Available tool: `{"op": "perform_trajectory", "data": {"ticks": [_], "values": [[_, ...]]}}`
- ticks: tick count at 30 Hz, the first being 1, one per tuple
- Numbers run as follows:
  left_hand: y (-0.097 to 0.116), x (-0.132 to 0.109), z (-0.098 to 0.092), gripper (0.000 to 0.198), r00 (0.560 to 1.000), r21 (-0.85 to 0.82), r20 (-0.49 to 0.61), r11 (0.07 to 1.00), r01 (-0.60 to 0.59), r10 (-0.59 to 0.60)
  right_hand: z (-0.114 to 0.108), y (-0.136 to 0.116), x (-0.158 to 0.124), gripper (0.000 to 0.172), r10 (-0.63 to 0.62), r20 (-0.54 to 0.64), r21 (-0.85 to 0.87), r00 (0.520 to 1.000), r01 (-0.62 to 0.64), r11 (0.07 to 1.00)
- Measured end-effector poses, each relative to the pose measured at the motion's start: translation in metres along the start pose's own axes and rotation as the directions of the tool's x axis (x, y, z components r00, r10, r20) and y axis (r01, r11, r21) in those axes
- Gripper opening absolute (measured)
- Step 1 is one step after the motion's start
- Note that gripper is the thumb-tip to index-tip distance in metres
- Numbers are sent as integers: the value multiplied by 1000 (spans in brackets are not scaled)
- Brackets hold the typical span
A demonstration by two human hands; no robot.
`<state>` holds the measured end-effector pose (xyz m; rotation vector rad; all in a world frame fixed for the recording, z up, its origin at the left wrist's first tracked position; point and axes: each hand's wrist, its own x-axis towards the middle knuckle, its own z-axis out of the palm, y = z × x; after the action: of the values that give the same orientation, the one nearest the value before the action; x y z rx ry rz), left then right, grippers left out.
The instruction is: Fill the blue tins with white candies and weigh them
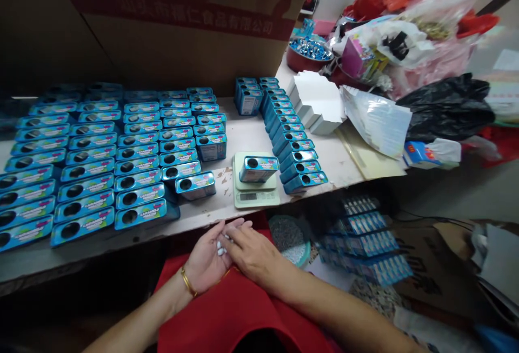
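On the long white table (pixel 247 132), many blue metal tins with a dark round spot on top stand in columns (pixel 137 165), from nine to eleven o'clock of my hands. At one o'clock stands another, narrower group of the same tins (pixel 299 155). I judge that much work is done, but which group is finished I cannot tell. Between them, at about one o'clock, is the pale green digital scale (pixel 256 188); its number is not readable. One blue tin (pixel 258 168) stands upright on it, so I think this one is in hand. Near me, my left hand (pixel 203 261) lies palm up, cupped, and carries a few small white pieces (pixel 220 249). My right hand (pixel 253 250) rests over it; whether its fingers pinch something, I cannot tell.

Around, the large brown cardboard box (pixel 174 45) closes the view at twelve o'clock. At two o'clock is a messy heap of plastic bags (pixel 438 7). At three o'clock, below the table, is a green plastic basin (pixel 308 247). The tins at the scale's right side are just beside it and leave little room there.
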<state>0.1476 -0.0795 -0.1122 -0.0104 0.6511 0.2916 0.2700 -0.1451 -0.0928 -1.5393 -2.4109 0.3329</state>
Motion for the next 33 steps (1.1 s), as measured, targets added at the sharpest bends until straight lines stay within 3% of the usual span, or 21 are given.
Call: {"op": "perform_trajectory", "data": {"ticks": [9, 13, 16, 20, 23, 28, 33], "values": [[-8, 3, -3, 32, 999, 2, 45, 1000, 9, -9, 6, 11, -4, 14, 23, 54, 155, 998, -31, 987], [-7, 3, 0, 24, 998, -36, 68, 999, -14, 16, 1, 15, -4, 16, 50, -2, 259, 999, -48, 965], [-2, 3, 4, 23, 997, -60, 64, 997, -40, 44, -22, 30, 0, 18, 94, -119, 311, 988, -52, 949], [4, 3, 10, 31, 999, -22, 40, 999, -35, 35, -69, 59, 16, 17, 191, -308, 218, 932, -127, 968], [4, 1, 11, 32, 999, -27, 10, 999, -39, 39, -93, 78, 35, 16, 205, -334, 52, 920, -200, 978], [3, -4, 9, 30, 998, -39, -46, 999, -36, 34, -98, 91, 58, 16, 207, -228, -147, 951, -244, 959], [5, -5, 7, 30, 998, -27, -48, 999, -41, 40, -92, 97, 56, 19, 196, -307, -34, 931, -216, 976]]}}
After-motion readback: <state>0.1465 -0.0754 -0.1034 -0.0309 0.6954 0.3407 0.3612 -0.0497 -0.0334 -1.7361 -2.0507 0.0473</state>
